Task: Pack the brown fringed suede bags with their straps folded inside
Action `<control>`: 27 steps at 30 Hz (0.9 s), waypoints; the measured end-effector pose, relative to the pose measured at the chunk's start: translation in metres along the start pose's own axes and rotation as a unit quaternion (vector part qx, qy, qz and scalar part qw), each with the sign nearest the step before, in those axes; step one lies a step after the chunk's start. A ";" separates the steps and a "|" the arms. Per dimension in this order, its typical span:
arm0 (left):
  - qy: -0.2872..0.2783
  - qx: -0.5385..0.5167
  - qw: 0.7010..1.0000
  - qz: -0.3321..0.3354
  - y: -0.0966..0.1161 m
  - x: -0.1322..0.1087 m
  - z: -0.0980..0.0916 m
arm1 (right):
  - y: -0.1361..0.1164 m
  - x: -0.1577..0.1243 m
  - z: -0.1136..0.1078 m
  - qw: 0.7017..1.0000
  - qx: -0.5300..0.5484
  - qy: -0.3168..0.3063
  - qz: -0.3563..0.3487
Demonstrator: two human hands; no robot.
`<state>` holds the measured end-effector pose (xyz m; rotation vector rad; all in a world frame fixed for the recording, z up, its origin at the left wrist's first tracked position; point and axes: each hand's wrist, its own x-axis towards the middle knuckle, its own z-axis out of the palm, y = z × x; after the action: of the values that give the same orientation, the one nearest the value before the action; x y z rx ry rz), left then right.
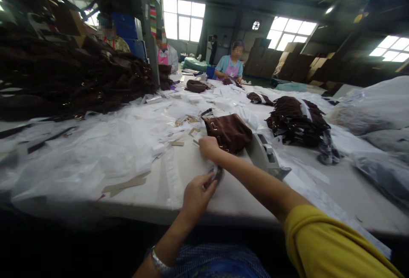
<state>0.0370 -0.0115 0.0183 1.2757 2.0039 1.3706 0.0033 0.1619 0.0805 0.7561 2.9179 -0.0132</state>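
Observation:
My left hand (197,192) is low at the near side of the table, thumb and fingers pinched around a small dark, shiny piece (217,173) that is too blurred to name. Just beyond it, my right hand (209,147) reaches across with the fingers curled closed. A thin pale strip (196,142) shows at its fingertips; whether it is gripped I cannot tell. Against the right hand lies a dark brown drawstring bag (234,132) with metal eyelets and a short strap. A grey tape dispenser (265,154) stands right of the bag, beside my right forearm.
White plastic bags (96,154) cover the table's left side. Brown pieces (297,120) are stacked at right, and a large dark heap (64,73) rises at far left. Cardboard strips (126,184) lie near the front edge. A co-worker (231,65) stands across the table.

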 end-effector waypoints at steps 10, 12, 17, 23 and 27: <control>-0.059 -0.233 0.970 -0.044 -0.007 0.027 -0.025 | 0.075 -0.124 -0.006 0.827 0.520 0.211 0.019; -0.070 -0.276 0.957 -0.061 -0.007 0.031 -0.029 | 0.083 -0.151 0.011 0.839 0.516 0.170 0.040; -0.071 -0.273 0.956 -0.074 0.001 0.034 -0.035 | 0.080 -0.177 0.044 0.865 0.496 0.070 0.010; -0.076 -0.199 0.975 -0.057 0.014 0.030 -0.032 | 0.060 -0.157 0.052 0.861 0.500 0.088 -0.016; -0.035 -0.131 0.990 -0.041 0.015 0.029 -0.034 | 0.055 -0.146 0.058 0.852 0.506 0.136 0.010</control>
<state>0.0041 -0.0029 0.0515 1.0948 1.7412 1.4719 0.1638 0.1374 0.0428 0.9276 3.0004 -1.6606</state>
